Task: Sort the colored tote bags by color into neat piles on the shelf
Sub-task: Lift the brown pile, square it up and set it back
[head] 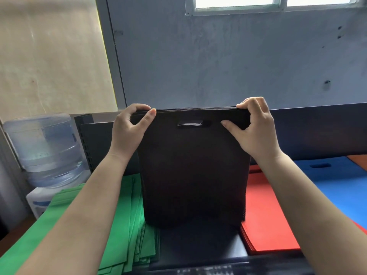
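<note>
While the left hand and right hand pinch the upright black bags by their top corners, squaring proceeds; next, laying them flat between green pile and red pile.

A storeroom: metal shelving, bare concrete wall, water cooler bottle.

Both hands, left hand and right hand, pinch black tote bags upright between green pile and red pile

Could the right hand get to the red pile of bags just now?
Probably not at once: the right hand grips the upright black bags. The red pile lies uncovered just below it, so once freed, the way looks open.
</note>
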Action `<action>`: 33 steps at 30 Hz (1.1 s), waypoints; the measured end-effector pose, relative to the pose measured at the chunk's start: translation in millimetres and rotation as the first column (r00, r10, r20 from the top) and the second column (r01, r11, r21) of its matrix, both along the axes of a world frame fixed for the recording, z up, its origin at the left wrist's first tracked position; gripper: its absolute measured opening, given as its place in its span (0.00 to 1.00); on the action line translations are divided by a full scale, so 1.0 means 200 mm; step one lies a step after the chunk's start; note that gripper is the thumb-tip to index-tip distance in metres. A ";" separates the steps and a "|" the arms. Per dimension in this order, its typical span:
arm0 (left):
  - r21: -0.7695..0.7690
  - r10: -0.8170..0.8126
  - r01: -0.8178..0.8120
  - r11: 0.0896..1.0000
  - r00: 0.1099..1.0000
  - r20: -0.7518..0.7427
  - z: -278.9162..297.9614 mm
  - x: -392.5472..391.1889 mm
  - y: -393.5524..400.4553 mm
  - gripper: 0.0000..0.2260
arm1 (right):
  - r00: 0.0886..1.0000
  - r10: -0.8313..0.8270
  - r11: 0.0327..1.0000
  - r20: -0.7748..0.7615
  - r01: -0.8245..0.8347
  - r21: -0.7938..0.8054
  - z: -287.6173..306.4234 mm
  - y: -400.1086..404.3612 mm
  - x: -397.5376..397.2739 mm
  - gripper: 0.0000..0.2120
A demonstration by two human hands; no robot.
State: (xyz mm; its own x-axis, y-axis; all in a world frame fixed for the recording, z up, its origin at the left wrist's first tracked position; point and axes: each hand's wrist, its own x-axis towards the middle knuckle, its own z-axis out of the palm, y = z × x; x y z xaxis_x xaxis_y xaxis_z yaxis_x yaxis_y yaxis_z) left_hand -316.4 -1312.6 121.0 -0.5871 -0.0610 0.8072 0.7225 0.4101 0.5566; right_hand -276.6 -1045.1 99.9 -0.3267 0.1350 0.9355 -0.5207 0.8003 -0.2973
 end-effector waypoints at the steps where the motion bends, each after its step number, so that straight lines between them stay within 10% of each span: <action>1: 0.006 -0.005 0.005 1.000 1.000 0.002 0.00 0.00 0.00 0.06 | 1.000 0.004 1.000 -0.002 -0.004 -0.009 0.00 0.00 0.00 0.19; 7: 0.039 -0.069 0.068 0.997 0.997 0.026 -0.02 -0.01 0.00 0.12 | 1.000 0.016 0.999 0.024 -0.015 -0.047 -0.01 0.00 -0.01 0.21; 13: 0.524 -0.431 0.266 0.809 0.875 0.221 -0.21 0.01 0.03 0.15 | 0.858 0.495 0.794 0.137 -0.383 -0.473 -0.19 -0.04 0.00 0.34; 33: 0.479 -0.240 0.085 0.874 0.932 0.273 -0.41 0.05 0.10 0.07 | 0.868 0.481 0.766 0.119 -0.351 -0.538 -0.38 -0.09 -0.03 0.18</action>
State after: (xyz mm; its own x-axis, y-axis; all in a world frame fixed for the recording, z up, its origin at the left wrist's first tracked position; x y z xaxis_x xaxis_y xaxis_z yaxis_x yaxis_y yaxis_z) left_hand -306.6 -1293.3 38.3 -0.8373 -0.2543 0.4839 0.5112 -0.0507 0.8579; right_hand -281.9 -1064.0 24.4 -0.6588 0.3439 0.6690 -0.6288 0.2363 -0.7408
